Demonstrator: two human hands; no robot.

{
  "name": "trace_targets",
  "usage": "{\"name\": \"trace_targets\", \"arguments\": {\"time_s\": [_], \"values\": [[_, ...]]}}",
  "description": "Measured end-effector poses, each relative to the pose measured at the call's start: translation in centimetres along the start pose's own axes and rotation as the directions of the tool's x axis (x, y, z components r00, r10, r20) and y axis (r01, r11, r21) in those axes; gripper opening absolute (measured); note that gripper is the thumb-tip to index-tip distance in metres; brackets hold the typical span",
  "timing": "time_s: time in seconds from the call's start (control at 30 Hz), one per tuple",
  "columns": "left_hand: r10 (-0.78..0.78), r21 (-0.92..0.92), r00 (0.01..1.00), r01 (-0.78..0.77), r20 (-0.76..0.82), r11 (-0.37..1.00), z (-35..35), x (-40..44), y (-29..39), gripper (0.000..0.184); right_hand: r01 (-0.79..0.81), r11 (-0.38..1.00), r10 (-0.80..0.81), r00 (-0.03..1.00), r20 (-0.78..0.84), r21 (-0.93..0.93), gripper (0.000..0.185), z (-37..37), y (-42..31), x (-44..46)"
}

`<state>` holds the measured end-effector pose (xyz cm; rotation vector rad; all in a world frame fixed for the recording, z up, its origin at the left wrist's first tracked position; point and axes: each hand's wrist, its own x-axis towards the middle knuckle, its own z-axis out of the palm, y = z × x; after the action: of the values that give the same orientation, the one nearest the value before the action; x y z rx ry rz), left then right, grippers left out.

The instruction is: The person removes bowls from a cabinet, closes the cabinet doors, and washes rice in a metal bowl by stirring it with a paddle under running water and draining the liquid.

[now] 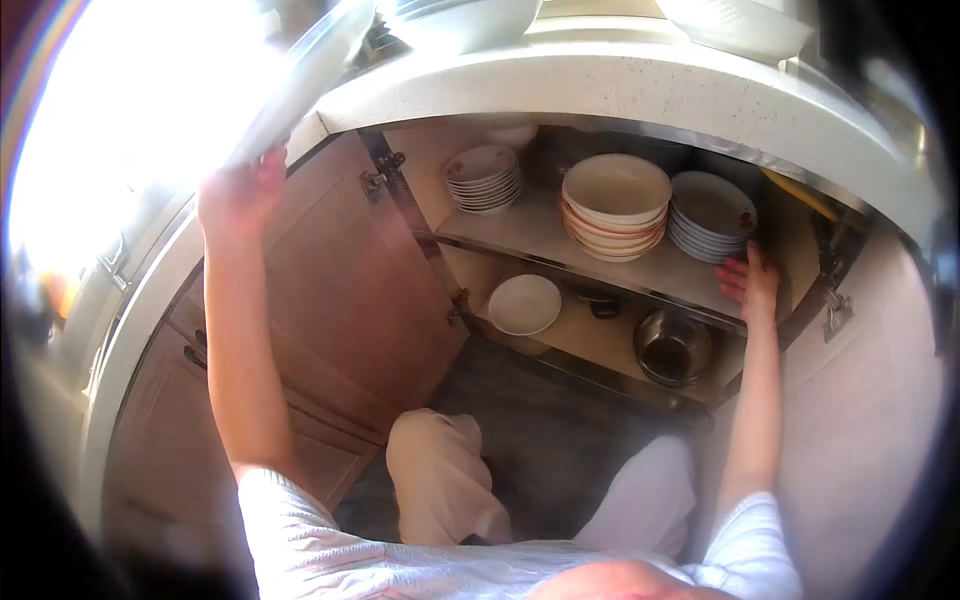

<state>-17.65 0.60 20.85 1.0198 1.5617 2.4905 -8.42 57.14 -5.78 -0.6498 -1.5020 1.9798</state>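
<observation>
My left hand (243, 192) is raised over the counter's left side, closed on the lower edge of a white plate (308, 80). The plate is tilted up steeply and seen almost edge-on, partly washed out by glare. Inside the open cupboard, my right hand (752, 285) is at the right end of the upper shelf with its fingers apart. It is beside a stack of grey-white plates (712, 215); whether the fingertips touch it I cannot tell. Left of that stack stand cream bowls (616, 195) with orange rims, and farther left a stack of small plates (483, 178).
On the lower shelf are a white bowl (525, 305) and metal pots (673, 345). Cupboard doors stand open at left (330, 260) and right (850, 400). More bowls (740, 25) sit on the pale countertop (570, 85) above. My knees face the cupboard.
</observation>
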Motion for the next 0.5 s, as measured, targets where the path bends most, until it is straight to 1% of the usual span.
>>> {"name": "trace_targets", "arguments": {"time_s": [0.07, 0.17, 0.23, 0.3, 0.37, 0.43, 0.5], "values": [[-0.045, 0.087, 0.994, 0.053, -0.095, 0.995, -2.2, 2.6, 0.2, 0.023, -0.042, 0.999, 0.042, 0.999, 0.003, 0.024, 0.061, 0.7, -0.4, -0.4], [-0.064, 0.21, 0.97, 0.114, -0.233, 0.971, -3.4, 5.6, -1.1, 0.023, -0.124, 0.992, 0.125, 0.992, 0.022, -0.023, 0.073, 0.6, -0.2, 0.3], [-0.063, 0.273, 0.955, 0.145, -0.29, 0.951, -4.6, 7.2, -2.5, 0.023, -0.177, 0.984, 0.17, 0.963, 0.209, 0.016, 0.09, -0.6, 1.4, 2.6], [-0.062, 0.329, 0.942, 0.176, -0.33, 0.928, -5.9, 8.5, -3.8, 0.023, -0.266, 0.959, 0.278, 0.952, 0.13, -0.101, 0.09, 0.8, 0.2, 2.0], [-0.056, 0.368, 0.932, 0.196, -0.358, 0.909, -6.6, 9.6, -6.1, 0.023, -0.391, 0.916, 0.4, 0.907, 0.136, -0.089, 0.09, 0.9, -0.4, 2.5], [-0.041, 0.408, 0.919, 0.213, -0.392, 0.888, -7.3, 9.9, -7.2, 0.024, -0.338, 0.934, 0.351, 0.928, 0.121, -0.115, 0.091, 1.7, -1.0, 2.1], [-0.024, 0.43, 0.911, 0.218, -0.412, 0.876, -7.4, 9.9, -8.3, 0.024, -0.307, 0.942, 0.33, 0.923, 0.196, -0.137, 0.092, 1.7, -1.4, 2.0]]}}
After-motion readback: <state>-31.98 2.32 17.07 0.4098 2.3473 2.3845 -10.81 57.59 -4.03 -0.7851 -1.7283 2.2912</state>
